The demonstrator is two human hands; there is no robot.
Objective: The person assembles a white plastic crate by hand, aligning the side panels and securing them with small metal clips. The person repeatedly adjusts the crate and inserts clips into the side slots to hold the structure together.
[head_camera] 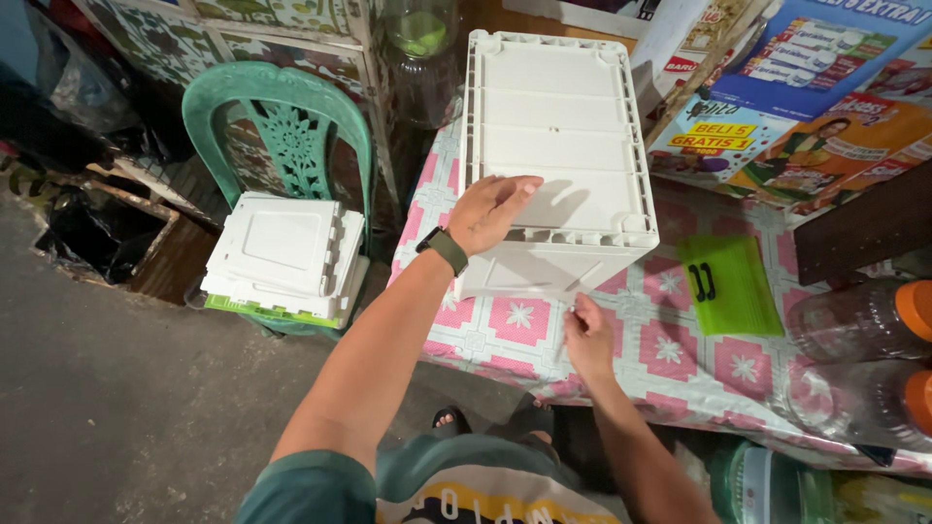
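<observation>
Left hand (490,209) lies flat, grip released, steadying the white box (558,136) while the right hand (587,335) at 6 o'clock pinches its lower edge on the worktop (670,354).

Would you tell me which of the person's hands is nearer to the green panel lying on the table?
Right. The right hand is beside the green panel, apart from it; the left hand rests farther off on the white box.

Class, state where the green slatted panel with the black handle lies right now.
In the head view, the green slatted panel lies flat on the pink-patterned tablecloth, right of the white plastic box, beside the clear jars.
</observation>
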